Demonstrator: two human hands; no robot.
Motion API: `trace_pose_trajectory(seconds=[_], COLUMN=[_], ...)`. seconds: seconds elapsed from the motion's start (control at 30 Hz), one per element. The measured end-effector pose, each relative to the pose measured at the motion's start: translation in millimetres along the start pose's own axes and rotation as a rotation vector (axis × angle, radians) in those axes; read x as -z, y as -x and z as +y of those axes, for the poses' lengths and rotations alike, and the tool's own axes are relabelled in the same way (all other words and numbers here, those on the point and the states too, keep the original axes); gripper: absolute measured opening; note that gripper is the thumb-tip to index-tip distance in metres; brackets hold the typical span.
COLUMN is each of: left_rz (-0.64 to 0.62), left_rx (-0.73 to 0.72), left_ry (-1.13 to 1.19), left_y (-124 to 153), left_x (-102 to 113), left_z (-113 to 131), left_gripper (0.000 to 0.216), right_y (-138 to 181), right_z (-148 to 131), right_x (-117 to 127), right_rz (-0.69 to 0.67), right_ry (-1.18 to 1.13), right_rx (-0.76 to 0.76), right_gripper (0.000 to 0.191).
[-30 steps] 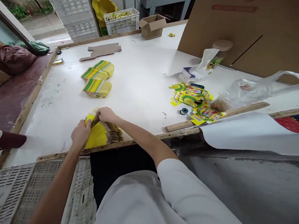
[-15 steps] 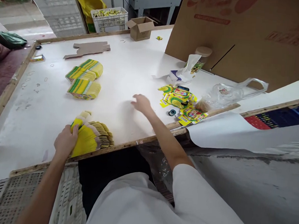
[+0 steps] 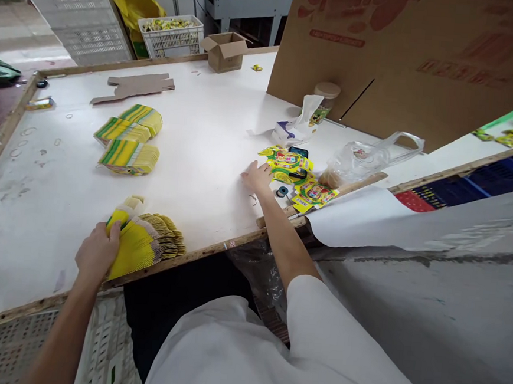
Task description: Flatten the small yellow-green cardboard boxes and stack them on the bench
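My left hand [image 3: 97, 250] is closed on the left end of a fanned stack of flat yellow cartons [image 3: 139, 245] at the table's front edge. Thumb and fingers grip its edge. My right hand [image 3: 256, 177] reaches over the table with fingers apart and nothing visibly held. It is beside a loose pile of printed yellow-and-green cartons [image 3: 286, 159]; whether the fingertips touch them I cannot tell. Close to that hand lies a small dark spool [image 3: 282, 191]. Farther left sit several bundles of yellow, green and white striped cartons [image 3: 128, 155].
Behind the pile stand a tissue box [image 3: 288, 132], a lidded jar [image 3: 326, 97] and a clear plastic bag [image 3: 359, 158]. A big cardboard sheet [image 3: 347, 57] rises at the right. An open small box [image 3: 225, 52] and flat cardboard [image 3: 135, 86] lie farther back. Wooden strips [image 3: 207, 250] edge the table.
My right hand has moved right, up to the printed carton pile. My left hand stays on the fanned stack. The whole view has shifted somewhat.
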State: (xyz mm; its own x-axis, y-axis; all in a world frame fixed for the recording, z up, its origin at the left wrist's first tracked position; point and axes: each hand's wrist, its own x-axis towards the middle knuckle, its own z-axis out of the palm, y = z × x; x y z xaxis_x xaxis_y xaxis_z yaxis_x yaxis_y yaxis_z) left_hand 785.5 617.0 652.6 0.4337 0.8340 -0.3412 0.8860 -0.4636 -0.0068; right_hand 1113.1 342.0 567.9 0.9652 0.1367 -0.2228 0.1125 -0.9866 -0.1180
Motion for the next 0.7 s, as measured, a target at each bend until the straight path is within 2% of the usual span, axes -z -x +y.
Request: trace_pose_trajectory(seconds=[0.17, 0.27, 0.37, 0.53, 0.7], left_rz=[-0.006, -0.003, -0.009, -0.018, -0.008], left_rx=[-0.012, -0.026, -0.033, -0.038, -0.040], left_ry=[0.000, 0.005, 0.004, 0.003, 0.014], left_y=[0, -1, -1, 0, 1], left_x=[0, -1, 0, 1, 0], left_z=[0, -1, -1, -1, -1], left_gripper=[0.067, 0.070, 0.073, 0.074, 0.076], right_y=[5, 9, 10, 11, 18], right_z=[-9, -11, -11, -3, 6], right_x=[-2, -3, -3, -2, 5], right_rz=[-0.020, -0.028, -0.024, -0.012, -0.003], right_ry=[-0.010, -0.020, -0.030, -0.038, -0.024], right_rx=[0.155, 0.309, 0.391, 0.408, 0.314], right_gripper=[0.070, 0.062, 0.053, 0.048, 0.049])
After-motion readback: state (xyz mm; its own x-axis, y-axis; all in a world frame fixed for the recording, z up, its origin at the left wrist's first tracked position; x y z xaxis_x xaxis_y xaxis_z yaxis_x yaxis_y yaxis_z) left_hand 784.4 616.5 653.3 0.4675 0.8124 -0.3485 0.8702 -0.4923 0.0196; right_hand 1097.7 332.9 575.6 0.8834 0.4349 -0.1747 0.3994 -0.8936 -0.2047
